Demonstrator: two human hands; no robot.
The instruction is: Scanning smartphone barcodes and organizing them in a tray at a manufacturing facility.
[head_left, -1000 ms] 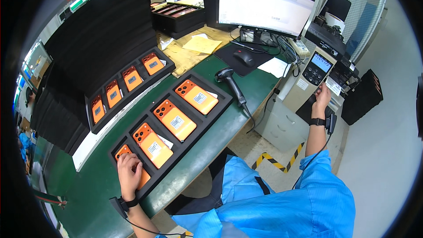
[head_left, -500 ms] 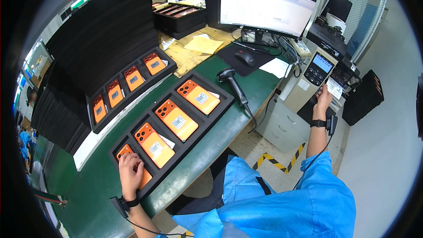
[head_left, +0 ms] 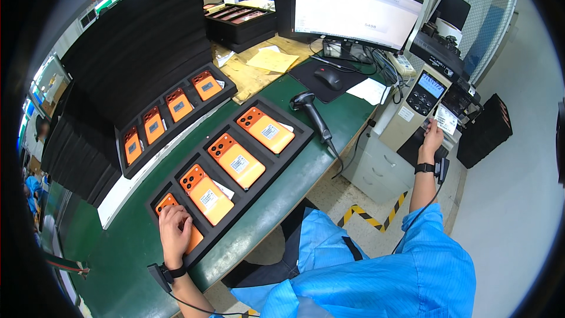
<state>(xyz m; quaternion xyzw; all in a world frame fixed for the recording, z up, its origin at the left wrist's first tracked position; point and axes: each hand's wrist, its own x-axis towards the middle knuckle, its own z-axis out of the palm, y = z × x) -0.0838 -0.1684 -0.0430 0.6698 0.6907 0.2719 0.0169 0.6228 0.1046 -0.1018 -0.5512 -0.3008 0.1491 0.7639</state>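
Observation:
At the near left end of a black foam tray (head_left: 275,172), my left hand (head_left: 175,232) lies over an orange phone (head_left: 193,240), fingers curled on it. The hand covers much of that phone. Three more orange phones share the tray: one beside my hand (head_left: 207,195), one in the middle (head_left: 237,162) and one at the far end (head_left: 266,129). Each of these bears a white sticker. Over on the right, my right hand (head_left: 432,136) pinches the lower edge of a white printed label (head_left: 445,119) at the front of a label printer (head_left: 415,103).
Behind the tray, a second foam tray (head_left: 176,119) of orange phones leans by stacked black foam (head_left: 141,41). A barcode scanner (head_left: 315,115), mouse (head_left: 328,78) and monitor (head_left: 356,9) occupy the green table (head_left: 132,247). Drawers (head_left: 379,162) stand below the printer.
My right hand has drawn slightly down toward me, its fingertips now at the label's lower edge. My left hand stays on the phone. The figure on the monitor has changed.

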